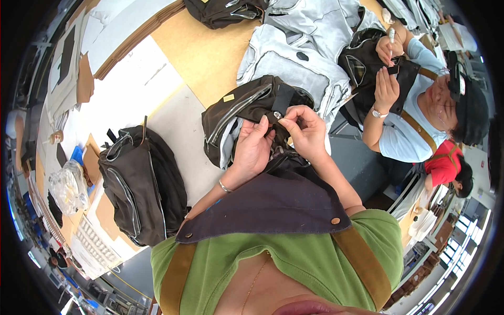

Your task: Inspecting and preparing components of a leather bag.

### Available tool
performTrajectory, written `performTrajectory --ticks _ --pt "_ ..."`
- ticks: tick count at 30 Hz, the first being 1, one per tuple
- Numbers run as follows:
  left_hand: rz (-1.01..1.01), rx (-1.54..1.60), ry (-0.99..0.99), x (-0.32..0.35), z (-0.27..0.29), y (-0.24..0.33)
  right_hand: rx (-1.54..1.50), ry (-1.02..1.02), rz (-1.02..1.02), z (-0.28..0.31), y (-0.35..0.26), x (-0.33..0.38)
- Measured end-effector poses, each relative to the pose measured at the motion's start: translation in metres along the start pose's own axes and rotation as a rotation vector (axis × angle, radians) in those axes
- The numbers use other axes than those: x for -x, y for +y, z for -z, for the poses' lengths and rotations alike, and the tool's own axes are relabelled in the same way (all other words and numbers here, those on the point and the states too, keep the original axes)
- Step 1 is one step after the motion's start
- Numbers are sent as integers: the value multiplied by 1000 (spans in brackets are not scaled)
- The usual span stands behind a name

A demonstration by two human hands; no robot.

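Observation:
In front of me a dark brown backpack (231, 113) with silvery zips lies on the table, its main opening partly spread. My left hand (252, 147) is closed on the backpack's dark fabric, thumb on top. Beside it, the thumb and fingers of my right hand (306, 131) pinch the same dark fabric or a strap of it. A small shiny metal piece (277, 115) shows between the two hands; its exact kind is too small to tell. A yellow tag (228, 98) sits on the backpack's upper left, and a wide black strap (284, 98) stands up behind the metal piece.
Another dark backpack (139, 184) stands at the left; a third bag (223, 11) lies at the far edge. Grey fabric pieces (294, 58) cover the far right. A co-worker (420, 115) at my right holds a white pen over a dark bag. A plastic bag (69, 186) lies far left.

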State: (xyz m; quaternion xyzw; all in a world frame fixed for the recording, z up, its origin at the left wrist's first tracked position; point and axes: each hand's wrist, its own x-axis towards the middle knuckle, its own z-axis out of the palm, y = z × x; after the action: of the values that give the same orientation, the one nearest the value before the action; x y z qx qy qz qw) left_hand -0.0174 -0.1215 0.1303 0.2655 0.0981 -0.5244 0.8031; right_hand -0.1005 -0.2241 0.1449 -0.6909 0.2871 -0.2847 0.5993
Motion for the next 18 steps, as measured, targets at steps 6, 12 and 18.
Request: performTrajectory --ticks 6,12,18 --pt "-49 -157 -62 0 -2 2 -23 8 -2 2 4 2" --pt "180 112 -134 -3 14 5 -84 -40 -28 3 3 3" --pt "156 -57 -156 -2 9 7 -324 -33 -136 5 -16 -6"
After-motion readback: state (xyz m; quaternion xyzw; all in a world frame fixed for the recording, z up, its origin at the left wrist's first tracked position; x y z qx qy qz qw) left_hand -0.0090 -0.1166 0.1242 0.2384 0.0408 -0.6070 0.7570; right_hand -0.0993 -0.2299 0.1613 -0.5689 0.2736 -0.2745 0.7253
